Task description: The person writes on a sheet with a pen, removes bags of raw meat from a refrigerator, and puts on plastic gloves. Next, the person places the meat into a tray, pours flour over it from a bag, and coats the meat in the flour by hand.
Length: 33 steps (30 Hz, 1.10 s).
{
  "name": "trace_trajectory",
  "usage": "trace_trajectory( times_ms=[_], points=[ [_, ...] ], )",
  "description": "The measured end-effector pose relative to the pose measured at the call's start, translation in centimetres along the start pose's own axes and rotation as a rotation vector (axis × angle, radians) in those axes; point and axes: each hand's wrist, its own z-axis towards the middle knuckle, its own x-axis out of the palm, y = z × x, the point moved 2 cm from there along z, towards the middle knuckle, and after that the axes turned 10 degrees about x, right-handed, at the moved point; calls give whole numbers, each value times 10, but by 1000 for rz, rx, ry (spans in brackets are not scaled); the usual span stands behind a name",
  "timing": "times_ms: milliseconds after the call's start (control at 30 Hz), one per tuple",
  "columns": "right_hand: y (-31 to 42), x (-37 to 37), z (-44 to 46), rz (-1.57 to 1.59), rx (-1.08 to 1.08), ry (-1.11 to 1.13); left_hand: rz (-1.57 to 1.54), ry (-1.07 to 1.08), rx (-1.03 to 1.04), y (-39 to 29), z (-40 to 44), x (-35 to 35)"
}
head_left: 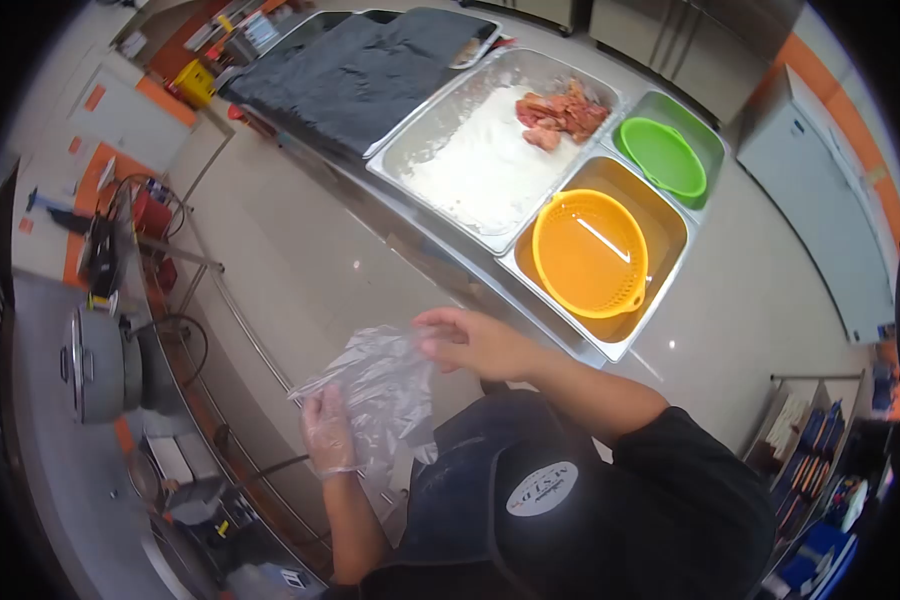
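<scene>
My left hand [330, 436] wears a clear disposable glove, and its fingers are closed on the lower left of a crinkled piece of thin clear plastic [385, 385]. Whether this plastic is another disposable glove or a bag I cannot tell. At its upper right edge, my bare right hand [480, 345] pinches the plastic between thumb and fingers. Both hands are held in front of my dark apron [470, 450], nearer to me than the counter with the metal pans.
Raw meat pieces [565, 112] lie in white flour [495, 160] in a large pan. Beside it, a yellow basket [590, 255] sits in liquid and a green basket [662, 157] in another pan. Dark plastic [360, 75] covers the far end. A lidded cooker [100, 365] stands left.
</scene>
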Motion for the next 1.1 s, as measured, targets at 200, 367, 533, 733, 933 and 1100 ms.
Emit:
trace_trajectory(
  times_ms=[200, 367, 533, 733, 933, 1100],
  points=[
    [-8, -49, -48, 148, 172, -95, 96, 519, 220, -26, 48, 46],
    [-12, -40, -103, 215, 143, -421, -8, 502, 315, -53, 70, 87],
    [-11, -15, -149, 373, 38, -693, -181, 121, 682, -67, 53, 94],
    [-19, 31, -192, 12, 4, -801, -235, 1500, 414, -79, -51, 142],
    [-24, 14, -291, -31, 162, -1005, -151, 1758, 479, -73, -123, 220],
    [-82, -53, -382, 441, -252, -1452, 72, 1672, 836, -121, -206, 302]
  ],
)
